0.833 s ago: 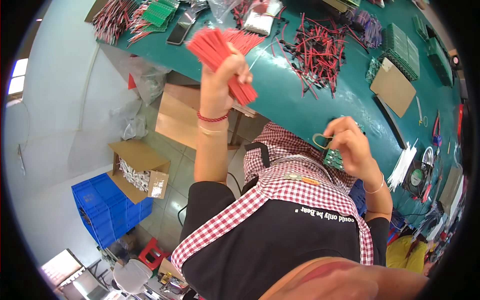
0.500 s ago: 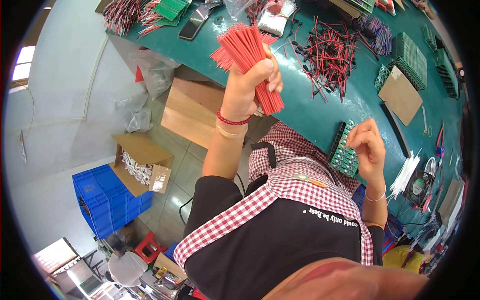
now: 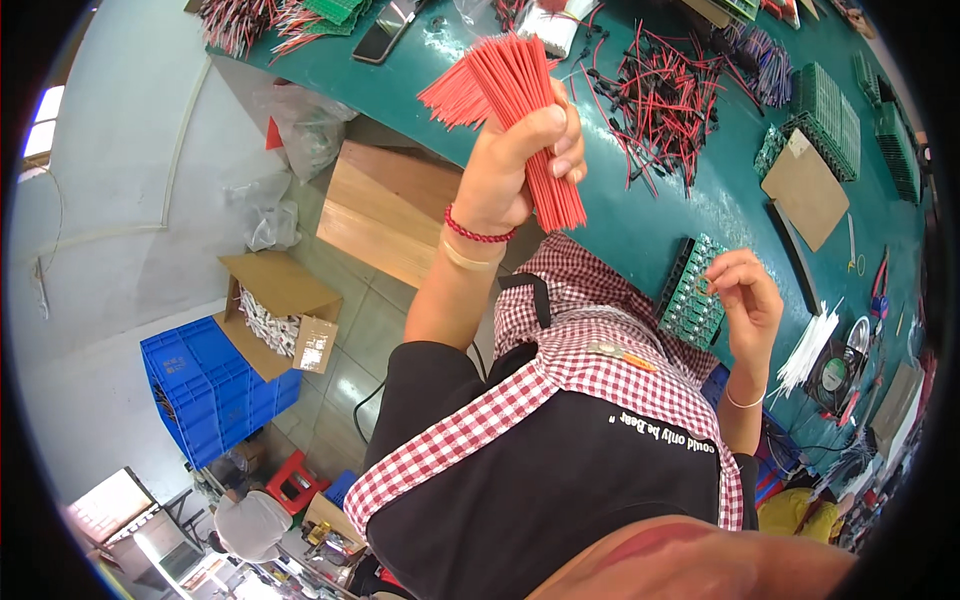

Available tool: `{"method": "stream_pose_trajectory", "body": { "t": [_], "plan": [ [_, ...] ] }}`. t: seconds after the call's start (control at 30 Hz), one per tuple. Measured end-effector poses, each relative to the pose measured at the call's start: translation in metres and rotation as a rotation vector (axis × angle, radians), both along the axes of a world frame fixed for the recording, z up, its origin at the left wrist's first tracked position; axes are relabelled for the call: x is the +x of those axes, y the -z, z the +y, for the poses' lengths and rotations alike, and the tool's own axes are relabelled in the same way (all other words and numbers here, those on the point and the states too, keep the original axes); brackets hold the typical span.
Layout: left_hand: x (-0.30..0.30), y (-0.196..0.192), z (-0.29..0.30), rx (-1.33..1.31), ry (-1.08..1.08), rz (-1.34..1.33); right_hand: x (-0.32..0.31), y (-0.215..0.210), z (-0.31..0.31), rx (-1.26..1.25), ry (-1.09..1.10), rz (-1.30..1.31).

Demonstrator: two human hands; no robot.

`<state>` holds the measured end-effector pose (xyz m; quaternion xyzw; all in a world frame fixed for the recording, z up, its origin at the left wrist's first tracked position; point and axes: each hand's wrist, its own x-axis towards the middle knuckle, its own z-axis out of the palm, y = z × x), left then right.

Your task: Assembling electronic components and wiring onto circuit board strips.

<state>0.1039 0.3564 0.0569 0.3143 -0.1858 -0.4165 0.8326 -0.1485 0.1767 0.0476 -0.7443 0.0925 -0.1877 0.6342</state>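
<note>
My left hand (image 3: 520,160) is raised over the table's edge, its fingers wrapped round a thick bundle of red wires (image 3: 528,85). Behind the bundle, more red wires (image 3: 450,95) fan out to the left, seemingly on the tabletop. A green circuit board panel (image 3: 688,305) with rows of small parts sits at the near edge, in front of my apron. Beside its right edge is my right hand (image 3: 752,300), with thumb and fingertips pinched together. Whatever those fingertips may hold is too small to make out.
On the green table (image 3: 625,235) lie a heap of red and black leads (image 3: 665,110), a phone (image 3: 385,35), stacked green boards (image 3: 825,120), a brown card (image 3: 805,190) and white ties (image 3: 808,350). An open carton (image 3: 275,310) and blue crates (image 3: 215,390) stand at left.
My left hand has shifted slightly right with the wire bundle. My right hand has moved a little right, uncovering more of the circuit board panel. The whole view has shifted slightly.
</note>
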Motion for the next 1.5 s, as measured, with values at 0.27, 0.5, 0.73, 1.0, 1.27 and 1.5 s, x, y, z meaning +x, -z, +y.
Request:
{"method": "stream_pose_trajectory", "body": {
  "t": [0.27,0.5,0.73,1.0,1.27,1.5],
  "plan": [
    [0.018,0.017,-0.002,0.087,-0.044,0.112,-0.006,0.004,-0.004,0.018,0.043,0.002],
    [0.020,0.021,-0.003,0.084,-0.031,0.139,-0.007,0.007,-0.006,0.001,0.062,-0.007],
    [0.020,0.020,-0.003,0.065,-0.031,0.120,-0.005,0.008,-0.006,-0.009,0.057,0.001],
    [0.004,0.043,-0.019,0.110,-0.216,-0.371,-0.004,0.009,-0.003,-0.003,0.066,-0.006],
    [-0.028,0.114,-0.040,0.515,-0.485,-0.716,-0.004,0.007,-0.001,-0.014,0.055,-0.002],
    [0.073,0.050,-0.011,1.536,-0.454,-1.475,-0.017,0.007,-0.005,0.022,0.134,-0.049]
  ]
}}
